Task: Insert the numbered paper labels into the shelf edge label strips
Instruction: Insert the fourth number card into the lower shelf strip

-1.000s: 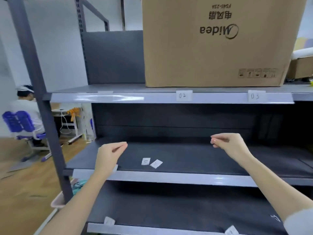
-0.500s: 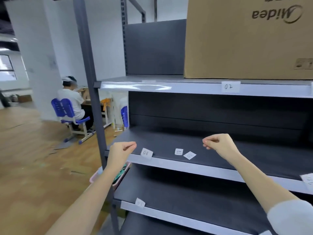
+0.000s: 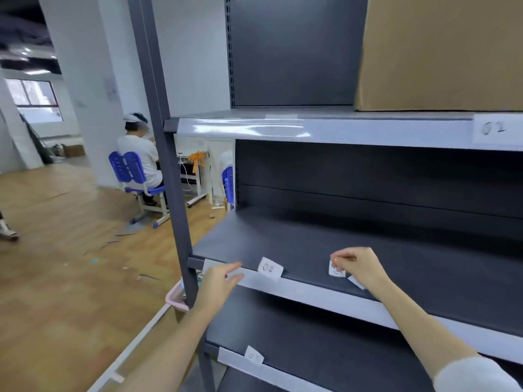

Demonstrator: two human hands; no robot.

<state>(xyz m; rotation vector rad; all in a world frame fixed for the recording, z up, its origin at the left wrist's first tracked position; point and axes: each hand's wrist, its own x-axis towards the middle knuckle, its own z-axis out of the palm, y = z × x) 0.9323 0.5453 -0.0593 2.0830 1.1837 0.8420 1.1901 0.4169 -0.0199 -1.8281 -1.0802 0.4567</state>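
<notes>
A dark grey shelving unit fills the right of the view, its left upright post bordering open wooden floor on the left. A cardboard box sits on the top shelf, whose front label strip carries a paper label marked 02 at the far right. The middle shelf is mostly bare and open. Its front edge strip holds a numbered label near the left end. The left hand, fingers loosely spread and holding nothing, rests against that strip just left of this label. The right hand hovers over the shelf surface, fingertips pinched on a small loose label; another loose slip lies just beside it, partly hidden by the wrist. The lower shelf strip holds one more label.
</notes>
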